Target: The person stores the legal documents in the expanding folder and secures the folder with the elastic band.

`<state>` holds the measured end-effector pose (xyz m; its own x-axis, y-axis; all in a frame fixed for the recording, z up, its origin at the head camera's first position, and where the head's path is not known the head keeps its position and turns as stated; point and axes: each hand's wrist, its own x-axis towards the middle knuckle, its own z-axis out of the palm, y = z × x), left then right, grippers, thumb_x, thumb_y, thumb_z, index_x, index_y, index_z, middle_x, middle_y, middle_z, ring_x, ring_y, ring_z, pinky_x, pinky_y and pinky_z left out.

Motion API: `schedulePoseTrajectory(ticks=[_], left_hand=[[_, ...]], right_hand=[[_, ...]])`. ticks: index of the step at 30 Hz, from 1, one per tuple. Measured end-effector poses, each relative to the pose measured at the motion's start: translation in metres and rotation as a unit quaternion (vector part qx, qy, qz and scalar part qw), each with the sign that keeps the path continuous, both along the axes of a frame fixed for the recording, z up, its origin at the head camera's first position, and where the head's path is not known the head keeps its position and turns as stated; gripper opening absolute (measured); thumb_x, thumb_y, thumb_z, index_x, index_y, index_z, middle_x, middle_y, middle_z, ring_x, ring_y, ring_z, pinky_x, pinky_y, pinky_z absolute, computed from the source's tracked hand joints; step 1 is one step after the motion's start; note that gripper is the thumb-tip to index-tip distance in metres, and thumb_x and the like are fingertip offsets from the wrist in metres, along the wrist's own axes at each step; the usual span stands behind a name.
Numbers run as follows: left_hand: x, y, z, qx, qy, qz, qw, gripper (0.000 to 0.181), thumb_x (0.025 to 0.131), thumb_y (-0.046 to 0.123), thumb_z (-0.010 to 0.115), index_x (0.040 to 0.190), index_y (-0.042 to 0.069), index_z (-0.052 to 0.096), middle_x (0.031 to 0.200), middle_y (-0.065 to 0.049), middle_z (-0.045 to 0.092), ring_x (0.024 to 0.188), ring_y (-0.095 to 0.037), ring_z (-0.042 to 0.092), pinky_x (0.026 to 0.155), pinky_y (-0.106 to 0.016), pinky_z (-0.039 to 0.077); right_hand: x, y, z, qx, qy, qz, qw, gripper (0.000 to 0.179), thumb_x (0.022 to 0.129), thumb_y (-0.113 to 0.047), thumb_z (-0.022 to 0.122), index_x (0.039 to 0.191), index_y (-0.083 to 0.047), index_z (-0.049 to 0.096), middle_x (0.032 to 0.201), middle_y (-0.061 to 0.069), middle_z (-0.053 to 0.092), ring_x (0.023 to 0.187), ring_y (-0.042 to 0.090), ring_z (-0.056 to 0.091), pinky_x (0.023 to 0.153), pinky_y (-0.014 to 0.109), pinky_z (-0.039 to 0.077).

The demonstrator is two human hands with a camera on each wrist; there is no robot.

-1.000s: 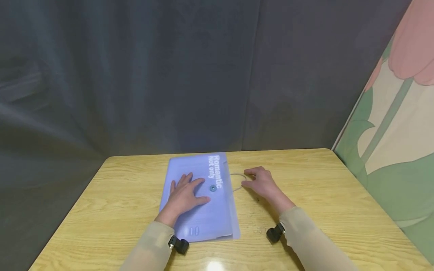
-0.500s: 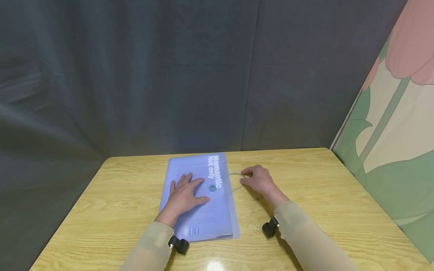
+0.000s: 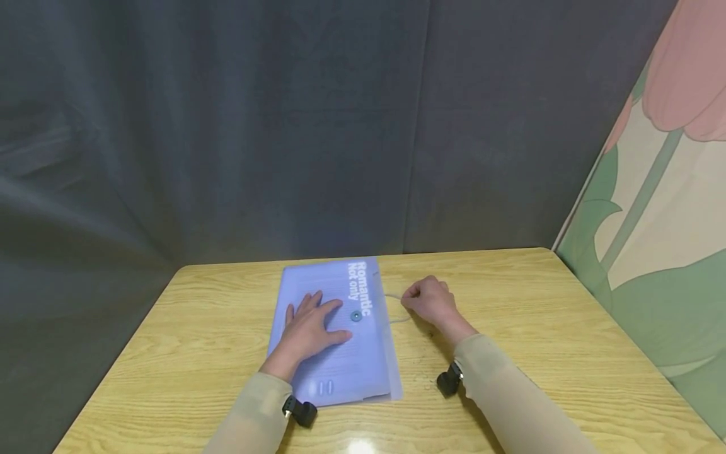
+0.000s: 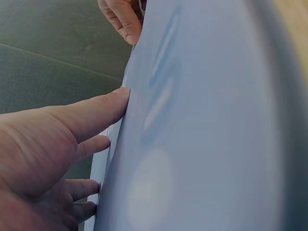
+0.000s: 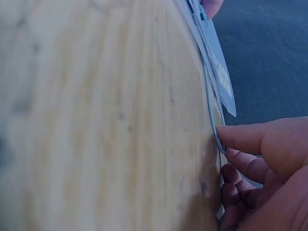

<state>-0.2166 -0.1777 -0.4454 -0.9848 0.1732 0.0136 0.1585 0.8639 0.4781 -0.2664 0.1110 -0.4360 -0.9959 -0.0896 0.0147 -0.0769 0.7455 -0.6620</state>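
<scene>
A translucent blue-violet document folder (image 3: pixel 340 353) lies flat on the table, white lettering and a round button (image 3: pixel 356 316) on its front. My left hand (image 3: pixel 309 331) rests on the folder with spread fingers; in the left wrist view its thumb (image 4: pixel 103 108) touches the surface. From the folder's right edge a thin elastic cord (image 3: pixel 392 296) loops out. My right hand (image 3: pixel 433 301) pinches this cord between thumb and index finger, just right of the folder. The right wrist view shows the cord (image 5: pixel 211 110) running from the folder to those fingertips, the other fingers curled below.
The wood-grain table (image 3: pixel 544 302) extends on both sides of the folder. A dark curtain (image 3: pixel 306 126) hangs behind its far edge, and a flower-patterned panel (image 3: pixel 669 252) stands at the right. A small black camera sits on each wrist.
My right hand has moved slightly left toward the folder, and its thumb and index finger have closed together on the cord. The left hand and folder have stayed nearly still.
</scene>
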Motion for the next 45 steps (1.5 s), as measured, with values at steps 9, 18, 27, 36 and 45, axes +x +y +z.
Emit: schedulePoseTrajectory(ticks=[9, 18, 27, 36, 45], left_hand=[[0.000, -0.001, 0.001, 0.000, 0.001, -0.004, 1.0000, 0.074, 0.091, 0.047, 0.090, 0.154, 0.018, 0.064, 0.172, -0.027, 0.036, 0.163, -0.050, 0.023, 0.125, -0.077, 0.007], [0.002, -0.001, 0.002, 0.004, 0.004, -0.004, 1.0000, 0.075, 0.090, 0.046, 0.090, 0.154, 0.017, 0.064, 0.172, -0.028, 0.036, 0.162, -0.051, 0.024, 0.125, -0.077, 0.007], [0.002, 0.000, 0.003, 0.001, 0.002, -0.002, 1.0000, 0.075, 0.090, 0.046, 0.090, 0.154, 0.017, 0.064, 0.172, -0.027, 0.037, 0.162, -0.051, 0.025, 0.125, -0.077, 0.008], [0.002, 0.000, -0.001, -0.001, -0.001, -0.001, 1.0000, 0.079, 0.091, 0.050, 0.089, 0.157, 0.016, 0.062, 0.173, -0.026, 0.036, 0.163, -0.050, 0.023, 0.126, -0.076, 0.007], [0.001, -0.001, 0.000, -0.009, 0.004, -0.007, 0.9999, 0.080, 0.092, 0.050, 0.088, 0.157, 0.014, 0.061, 0.172, -0.028, 0.037, 0.162, -0.051, 0.024, 0.125, -0.077, 0.009]], right_hand=[[0.004, 0.003, 0.008, -0.030, -0.033, 0.041, 0.9982, 0.039, 0.106, -0.023, 0.069, 0.068, -0.013, 0.063, 0.077, 0.000, 0.059, 0.099, 0.030, 0.052, 0.087, 0.047, 0.041], [0.005, 0.012, 0.005, -0.160, -0.066, 0.108, 0.9790, 0.040, 0.112, -0.039, 0.063, 0.123, -0.003, 0.076, 0.161, 0.020, 0.052, 0.143, 0.044, 0.052, 0.117, 0.061, 0.042], [0.003, 0.015, -0.003, -0.228, -0.058, 0.147, 0.9607, 0.038, 0.116, -0.025, 0.058, 0.143, -0.002, 0.070, 0.173, 0.020, 0.037, 0.163, 0.045, 0.025, 0.129, 0.064, 0.019], [-0.002, -0.003, -0.009, -0.199, -0.013, 0.127, 0.9716, 0.027, 0.110, -0.014, 0.068, 0.134, -0.004, 0.076, 0.166, 0.019, 0.048, 0.159, 0.045, 0.034, 0.129, 0.060, 0.023], [-0.003, -0.020, -0.009, -0.158, 0.012, 0.131, 0.9786, 0.022, 0.108, -0.014, 0.072, 0.127, -0.004, 0.079, 0.162, 0.018, 0.052, 0.157, 0.043, 0.039, 0.128, 0.059, 0.028]])
